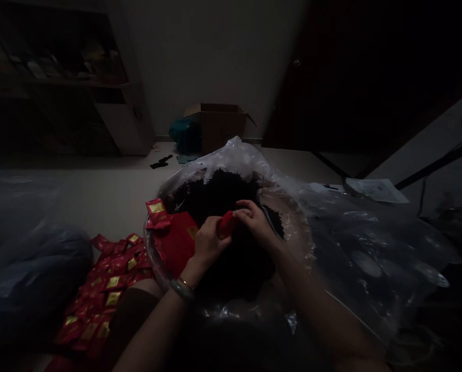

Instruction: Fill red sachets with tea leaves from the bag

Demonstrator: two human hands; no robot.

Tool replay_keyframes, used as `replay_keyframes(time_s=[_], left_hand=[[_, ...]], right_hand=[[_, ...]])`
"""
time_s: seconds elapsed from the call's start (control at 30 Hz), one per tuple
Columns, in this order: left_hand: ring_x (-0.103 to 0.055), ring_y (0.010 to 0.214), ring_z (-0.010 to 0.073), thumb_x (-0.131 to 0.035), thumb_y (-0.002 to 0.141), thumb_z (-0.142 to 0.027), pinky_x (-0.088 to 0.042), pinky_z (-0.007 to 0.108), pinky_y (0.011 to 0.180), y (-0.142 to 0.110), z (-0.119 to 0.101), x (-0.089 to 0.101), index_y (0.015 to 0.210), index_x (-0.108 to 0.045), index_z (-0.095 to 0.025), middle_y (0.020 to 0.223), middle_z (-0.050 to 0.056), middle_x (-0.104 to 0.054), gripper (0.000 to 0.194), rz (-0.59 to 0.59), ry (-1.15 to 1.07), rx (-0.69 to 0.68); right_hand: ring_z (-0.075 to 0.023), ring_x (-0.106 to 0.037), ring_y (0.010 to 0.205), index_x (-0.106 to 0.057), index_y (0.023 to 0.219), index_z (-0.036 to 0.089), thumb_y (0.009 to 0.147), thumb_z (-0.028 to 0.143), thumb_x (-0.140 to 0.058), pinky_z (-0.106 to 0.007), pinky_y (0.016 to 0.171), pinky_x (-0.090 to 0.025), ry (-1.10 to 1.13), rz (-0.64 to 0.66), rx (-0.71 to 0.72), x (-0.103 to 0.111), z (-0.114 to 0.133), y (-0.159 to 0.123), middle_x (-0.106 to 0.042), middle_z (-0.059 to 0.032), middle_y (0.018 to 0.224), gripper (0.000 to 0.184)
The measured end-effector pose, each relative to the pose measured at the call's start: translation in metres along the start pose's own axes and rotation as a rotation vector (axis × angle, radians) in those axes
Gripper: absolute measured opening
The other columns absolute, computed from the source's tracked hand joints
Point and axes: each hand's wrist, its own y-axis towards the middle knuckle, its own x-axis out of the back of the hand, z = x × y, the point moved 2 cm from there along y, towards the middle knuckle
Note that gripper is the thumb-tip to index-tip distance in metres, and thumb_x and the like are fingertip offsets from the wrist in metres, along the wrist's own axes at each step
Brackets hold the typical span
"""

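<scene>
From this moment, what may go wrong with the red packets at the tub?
The red packet might slip from the left hand, perhaps into the dark loose material beneath. The gold-labelled packet by the tub's left rim could be knocked off, lying so near the edge.

A small red packet, plain on the side in view, sits in the left fingers, with the right fingers at its far end. It tilts, that end leaning right, above a dark, loose, shredded-looking heap. Whether its mouth is open is unclear.
</scene>
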Motion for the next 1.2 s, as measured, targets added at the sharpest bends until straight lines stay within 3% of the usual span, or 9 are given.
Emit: replay_keyframes(time_s=[0.1, 0.17, 0.27, 0.33, 0.43, 0.63, 0.73, 1.0, 1.2], left_hand=[[-0.065, 0.080, 0.0189, -0.072, 0.064, -0.020, -0.052, 0.029, 0.070, 0.004, 0.004, 0.005, 0.102, -0.058, -0.018, 0.093, 0.005, -0.066, 0.040, -0.042, -0.058, 0.135], [-0.065, 0.078, 0.0180, -0.072, 0.064, -0.023, -0.052, 0.029, 0.070, 0.007, 0.006, 0.007, 0.101, -0.058, -0.018, 0.090, 0.004, -0.067, 0.039, -0.062, -0.095, 0.210], [-0.065, 0.072, 0.0168, -0.072, 0.065, -0.029, -0.051, 0.027, 0.066, 0.009, 0.008, 0.008, 0.099, -0.058, -0.019, 0.084, 0.001, -0.068, 0.038, -0.062, -0.137, 0.295], [-0.065, 0.069, 0.0167, -0.072, 0.065, -0.031, -0.049, 0.027, 0.063, 0.009, 0.007, 0.008, 0.100, -0.058, -0.019, 0.080, 0.001, -0.068, 0.039, -0.055, -0.131, 0.325], [-0.065, 0.067, 0.0181, -0.073, 0.064, -0.031, -0.047, 0.027, 0.060, 0.007, 0.004, 0.009, 0.100, -0.057, -0.020, 0.077, 0.001, -0.068, 0.041, -0.031, -0.079, 0.325], [-0.067, 0.073, 0.0217, -0.075, 0.063, -0.034, -0.048, 0.029, 0.062, 0.004, 0.000, 0.008, 0.103, -0.057, -0.020, 0.082, 0.003, -0.070, 0.046, -0.031, 0.005, 0.238], [-0.067, 0.072, 0.0218, -0.075, 0.064, -0.033, -0.049, 0.030, 0.064, 0.003, 0.002, 0.006, 0.104, -0.057, -0.020, 0.085, 0.004, -0.071, 0.046, -0.036, 0.018, 0.192], [-0.068, 0.080, 0.0250, -0.076, 0.061, -0.023, -0.051, 0.036, 0.076, 0.001, 0.002, 0.002, 0.105, -0.057, -0.020, 0.105, 0.009, -0.071, 0.048, -0.039, 0.058, 0.038], [-0.069, 0.082, 0.0252, -0.074, 0.062, -0.019, -0.050, 0.038, 0.080, -0.002, 0.001, -0.002, 0.112, -0.055, -0.021, 0.112, 0.009, -0.069, 0.054, -0.007, 0.098, -0.044]], right_hand=[[-0.0178, -0.061, 0.088, -0.050, 0.104, 0.023, 0.078, 0.041, -0.055, -0.036, 0.079, -0.050, -0.079, -0.077, 0.025, 0.009, -0.014, 0.007, -0.062, -0.0011, 0.091, 0.032], [-0.0213, -0.059, 0.097, -0.054, 0.106, 0.023, 0.073, 0.033, -0.062, -0.041, 0.087, -0.048, -0.340, 0.129, 0.020, 0.006, -0.023, 0.005, -0.061, -0.0045, 0.102, 0.035], [-0.0299, -0.051, 0.115, -0.054, 0.121, 0.019, 0.058, 0.019, -0.076, -0.045, 0.097, -0.042, -0.818, 0.454, 0.020, -0.007, -0.030, -0.009, -0.053, -0.0135, 0.125, 0.066], [-0.0318, -0.049, 0.117, -0.052, 0.126, 0.017, 0.060, 0.012, -0.073, -0.043, 0.094, -0.044, -1.059, 0.481, 0.016, -0.016, -0.029, -0.018, -0.047, -0.0170, 0.130, 0.070], [-0.0267, -0.056, 0.105, -0.056, 0.122, 0.016, 0.069, 0.006, -0.063, -0.035, 0.086, -0.048, -1.223, 0.450, 0.033, -0.026, -0.023, -0.025, -0.054, -0.0147, 0.118, 0.054], [-0.0242, -0.063, 0.090, -0.064, 0.107, 0.016, 0.074, 0.008, -0.058, -0.032, 0.075, -0.049, -1.249, 0.408, 0.044, -0.024, -0.025, -0.020, -0.061, -0.0127, 0.105, 0.034], [-0.0221, -0.064, 0.086, -0.066, 0.097, 0.016, 0.071, 0.003, -0.055, -0.030, 0.074, -0.048, -1.126, 0.382, 0.060, -0.015, -0.023, -0.014, -0.066, -0.0092, 0.096, 0.031], [-0.0181, -0.063, 0.080, -0.065, 0.084, 0.019, 0.064, 0.011, -0.056, -0.029, 0.073, -0.049, -0.687, 0.066, 0.262, 0.025, 0.032, -0.006, -0.068, -0.0012, 0.085, 0.024], [-0.0191, -0.064, 0.088, -0.067, 0.092, 0.021, 0.070, 0.015, -0.059, -0.029, 0.072, -0.052, -0.619, 0.034, 0.381, 0.010, 0.044, -0.017, -0.069, -0.0038, 0.094, 0.023]])
